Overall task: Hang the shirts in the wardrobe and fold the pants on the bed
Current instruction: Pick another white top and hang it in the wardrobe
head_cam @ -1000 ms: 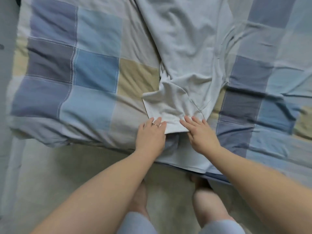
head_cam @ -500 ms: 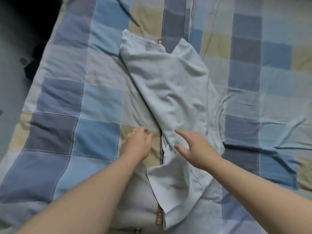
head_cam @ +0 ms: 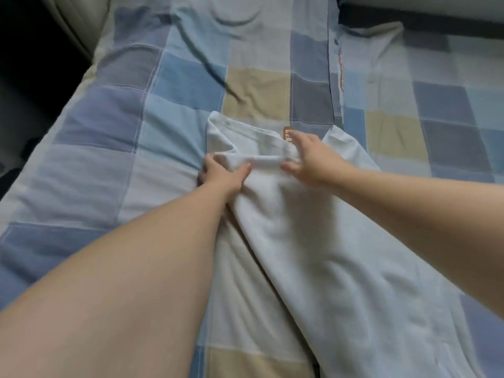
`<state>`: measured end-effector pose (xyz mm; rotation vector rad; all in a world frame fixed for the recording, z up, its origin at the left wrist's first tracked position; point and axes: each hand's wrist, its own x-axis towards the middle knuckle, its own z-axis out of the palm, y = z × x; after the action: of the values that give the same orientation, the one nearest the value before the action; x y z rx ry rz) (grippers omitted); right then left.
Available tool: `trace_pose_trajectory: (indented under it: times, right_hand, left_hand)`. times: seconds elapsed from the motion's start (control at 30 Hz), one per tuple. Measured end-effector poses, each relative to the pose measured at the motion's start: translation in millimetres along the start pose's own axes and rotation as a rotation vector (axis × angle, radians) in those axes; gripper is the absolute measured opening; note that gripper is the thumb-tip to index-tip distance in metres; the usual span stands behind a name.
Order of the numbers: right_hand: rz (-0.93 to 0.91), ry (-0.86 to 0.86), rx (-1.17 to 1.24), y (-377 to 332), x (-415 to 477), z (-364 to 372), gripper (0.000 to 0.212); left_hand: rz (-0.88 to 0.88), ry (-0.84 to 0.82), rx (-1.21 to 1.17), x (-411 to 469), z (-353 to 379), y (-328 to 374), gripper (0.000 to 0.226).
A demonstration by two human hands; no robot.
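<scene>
Left hand point(head_cam: 222, 177) and right hand point(head_cam: 313, 159) are pinching the bunched far end of the pale grey-white cotton pants point(head_cam: 313, 255) lying on the blue-and-beige checked bed point(head_cam: 174, 85) — probably best keeping that edge taut, drawing it back level — fold landing square.

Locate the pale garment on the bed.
In the head view, the pale garment lies centre-right on the checked quilt, its far end held by the left hand and right hand.
</scene>
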<state>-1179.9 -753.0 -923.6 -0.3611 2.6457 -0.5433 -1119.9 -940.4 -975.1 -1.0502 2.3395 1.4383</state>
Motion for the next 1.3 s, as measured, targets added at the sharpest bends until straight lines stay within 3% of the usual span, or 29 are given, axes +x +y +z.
trace_pose_trajectory:
  times: [0.1, 0.2, 0.33, 0.47, 0.63, 0.8, 1.03, 1.1, 1.3]
  right_hand:
    - [0.12, -0.081, 0.062, 1, 56, 8, 0.065]
    - [0.172, -0.193, 0.03, 12, 84, 26, 0.059]
    - [0.179, -0.216, 0.08, 22, 101, 46, 0.04]
    - [0.097, -0.176, 0.235, 27, 108, 48, 0.02]
    - [0.019, -0.117, 0.319, 31, 105, 43, 0.016]
    - [-0.007, 0.005, 0.434, 41, 98, 43, 0.015]
    - [0.111, 0.025, 0.738, 49, 3, 42, 0.023]
    - [0.115, 0.039, 0.713, 45, -36, 28, 0.023]
    - [-0.027, 0.034, 0.395, 3, -164, -30, 0.022]
  left_hand:
    - [-0.089, -0.001, 0.05, 28, 12, -18, 0.081]
    - [-0.144, 0.019, 0.146, 47, 19, -11, 0.083]
    - [-0.201, -0.016, 0.107, 66, 17, -2, 0.083]
    - [-0.194, -0.023, 0.073, 69, 14, -1, 0.079]
    - [-0.142, -0.078, -0.036, 75, 10, 0, 0.073]
    - [-0.018, -0.037, -0.189, 67, 7, -10, 0.045]
    - [0.038, 0.008, -0.262, -2, 3, -45, 0.02]
    - [0.027, -0.024, -0.245, -43, 9, -56, 0.008]
    - [-0.232, -0.204, -0.153, -200, 3, -90, 0.031]
